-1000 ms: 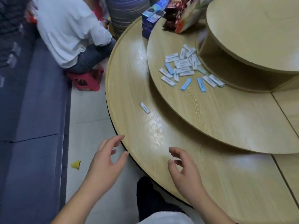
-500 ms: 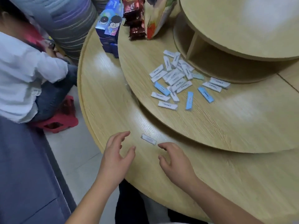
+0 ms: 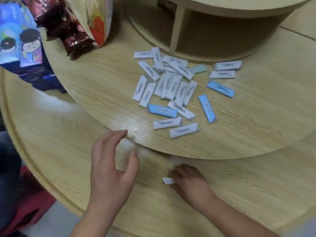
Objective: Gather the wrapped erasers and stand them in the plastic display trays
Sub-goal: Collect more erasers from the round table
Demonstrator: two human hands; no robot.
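Note:
A loose heap of wrapped erasers (image 3: 172,84), mostly white with a few blue ones, lies on the middle tier (image 3: 106,93) of a round wooden stand. One white wrapped eraser (image 3: 168,180) sits on the lowest tier, and my right hand (image 3: 189,183) is closed over its right end, fingers curled on it. My left hand (image 3: 111,170) hovers beside it with fingers spread and nothing in it, its fingertips near the middle tier's edge. No plastic display tray is in view.
Snack bags (image 3: 68,26) and a blue cartoon box (image 3: 22,47) stand at the back left of the middle tier. The top tier's open compartment (image 3: 218,35) rises behind the erasers. A red stool (image 3: 25,214) sits on the floor at lower left.
The view has moved closer to the stand. My right hand has reached the lone eraser on the lowest tier and closed on it; my left hand moved forward alongside.

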